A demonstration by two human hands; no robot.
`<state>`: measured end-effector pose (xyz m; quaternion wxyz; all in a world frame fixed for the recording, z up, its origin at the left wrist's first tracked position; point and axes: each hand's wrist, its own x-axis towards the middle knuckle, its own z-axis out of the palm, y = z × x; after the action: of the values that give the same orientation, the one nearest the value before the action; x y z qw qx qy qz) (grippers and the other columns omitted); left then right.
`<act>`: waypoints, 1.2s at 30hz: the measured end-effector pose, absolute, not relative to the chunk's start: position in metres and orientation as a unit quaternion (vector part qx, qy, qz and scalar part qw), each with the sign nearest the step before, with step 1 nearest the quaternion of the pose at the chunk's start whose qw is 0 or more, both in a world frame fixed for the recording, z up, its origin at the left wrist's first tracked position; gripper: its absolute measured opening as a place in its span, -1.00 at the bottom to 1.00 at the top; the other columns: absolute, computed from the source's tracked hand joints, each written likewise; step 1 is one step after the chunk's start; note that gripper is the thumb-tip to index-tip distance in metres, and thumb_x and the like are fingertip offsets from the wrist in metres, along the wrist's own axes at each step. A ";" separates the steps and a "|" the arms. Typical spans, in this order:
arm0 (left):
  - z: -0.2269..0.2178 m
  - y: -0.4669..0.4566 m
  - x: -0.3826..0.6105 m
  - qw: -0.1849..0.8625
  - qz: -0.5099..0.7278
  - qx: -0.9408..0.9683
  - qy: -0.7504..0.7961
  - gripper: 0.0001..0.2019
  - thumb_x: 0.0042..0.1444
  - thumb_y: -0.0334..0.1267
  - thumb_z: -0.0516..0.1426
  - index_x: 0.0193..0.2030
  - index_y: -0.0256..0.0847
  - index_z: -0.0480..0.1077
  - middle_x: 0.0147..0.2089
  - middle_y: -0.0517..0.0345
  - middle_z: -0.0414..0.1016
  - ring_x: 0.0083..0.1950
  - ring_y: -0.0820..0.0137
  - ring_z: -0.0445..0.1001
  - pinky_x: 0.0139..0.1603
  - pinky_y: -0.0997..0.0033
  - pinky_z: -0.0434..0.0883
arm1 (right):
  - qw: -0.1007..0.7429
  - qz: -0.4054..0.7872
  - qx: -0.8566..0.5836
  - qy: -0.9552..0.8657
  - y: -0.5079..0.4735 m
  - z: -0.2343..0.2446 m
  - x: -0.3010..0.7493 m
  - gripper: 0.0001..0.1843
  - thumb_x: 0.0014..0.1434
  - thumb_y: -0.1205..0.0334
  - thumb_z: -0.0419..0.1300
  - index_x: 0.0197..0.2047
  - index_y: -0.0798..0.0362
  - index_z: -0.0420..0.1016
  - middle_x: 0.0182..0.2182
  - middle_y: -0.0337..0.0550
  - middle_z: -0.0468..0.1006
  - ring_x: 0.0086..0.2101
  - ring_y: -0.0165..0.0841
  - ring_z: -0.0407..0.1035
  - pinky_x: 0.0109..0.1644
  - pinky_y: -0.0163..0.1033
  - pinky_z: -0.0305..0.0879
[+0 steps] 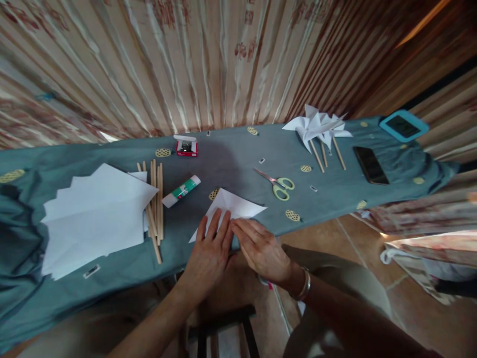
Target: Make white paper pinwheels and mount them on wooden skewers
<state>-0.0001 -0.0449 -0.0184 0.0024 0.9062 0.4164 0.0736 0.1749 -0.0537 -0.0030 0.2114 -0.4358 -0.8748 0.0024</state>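
A folded sheet of white paper (243, 206), roughly triangular, lies at the front edge of the cloth-covered table. My left hand (213, 242) rests on it with outstretched fingers, palm down. Close beside it, my right hand (261, 248) has its fingers pressed together at the paper's near edge; the fingertips partly hide what they pinch. Behind the paper lies a green and white glue stick (182, 191), off to the left. Scissors (278, 185) with pale green handles lie to the right, apart from both hands.
Left are a stack of white sheets (95, 219) and several wooden sticks (160, 199). A small red box (187, 146) stands open at the back. Paper pinwheels (316, 124) on sticks, a dark phone (371, 165) and a blue-framed device (404, 125) lie right. A stool (223, 320) stands below.
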 end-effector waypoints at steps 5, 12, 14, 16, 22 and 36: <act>-0.021 -0.045 -0.002 -0.008 0.079 0.906 0.417 -0.37 0.21 -0.05 0.03 0.28 -0.52 0.17 0.37 -0.29 0.15 0.39 -0.07 0.08 0.33 -0.13 0.09 | 0.212 -0.019 -0.426 -0.879 -0.060 -0.012 0.179 -0.58 0.28 0.44 -0.04 0.15 0.36 0.35 0.05 0.17 0.48 0.08 -0.15 0.28 0.15 -0.06 0.30; -0.020 -0.045 -0.001 -0.004 0.077 0.903 0.422 -0.34 0.20 -0.05 0.03 0.28 -0.56 0.17 0.37 -0.35 0.13 0.41 -0.05 0.06 0.36 -0.10 0.02 | 0.131 -0.008 -0.454 -0.881 -0.057 -0.001 0.168 -0.59 0.28 0.42 -0.02 0.16 0.30 0.37 0.07 0.11 0.47 0.05 -0.15 0.27 0.15 -0.03 0.25; -0.018 -0.045 0.000 0.003 0.073 0.903 0.424 -0.35 0.20 -0.05 0.03 0.28 -0.56 0.17 0.37 -0.35 0.12 0.41 -0.05 0.05 0.36 -0.10 0.02 | 0.121 -0.003 -0.459 -0.880 -0.057 0.001 0.171 -0.60 0.27 0.41 0.01 0.16 0.28 0.37 0.08 0.07 0.47 0.06 -0.17 0.27 0.18 -0.05 0.23; -0.017 -0.045 0.000 0.006 0.067 0.904 0.423 -0.34 0.19 -0.05 0.05 0.28 -0.56 0.16 0.38 -0.36 0.11 0.41 -0.05 0.05 0.36 -0.10 0.03 | 0.124 -0.009 -0.467 -0.875 -0.057 0.002 0.180 -0.61 0.27 0.41 0.03 0.14 0.28 0.39 0.08 0.07 0.48 0.07 -0.17 0.26 0.21 -0.06 0.20; -0.015 -0.045 0.000 0.012 0.063 0.903 0.424 -0.31 0.16 -0.07 0.12 0.29 -0.58 0.14 0.38 -0.40 0.09 0.42 -0.07 0.02 0.37 -0.11 0.01 | 0.113 -0.059 -0.529 -0.839 -0.049 0.003 0.220 -0.66 0.26 0.43 0.03 0.04 0.33 0.48 -0.01 0.15 0.53 -0.01 -0.13 0.30 0.12 -0.03 0.28; -0.014 -0.049 -0.005 0.015 0.079 0.901 0.427 -0.34 0.11 -0.11 0.19 0.32 -0.26 0.17 0.40 -0.29 0.09 0.42 -0.03 0.05 0.34 -0.14 0.08 | 0.079 -0.011 -0.483 -0.872 -0.054 0.009 0.184 -0.59 0.23 0.44 0.07 0.14 0.29 0.37 0.08 0.14 0.44 0.07 -0.15 0.26 0.16 -0.07 0.26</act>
<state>-0.0049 -0.0486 -0.0141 0.0152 0.9008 0.4268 0.0789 0.1837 -0.0539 0.0088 0.0790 -0.4829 -0.8720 -0.0109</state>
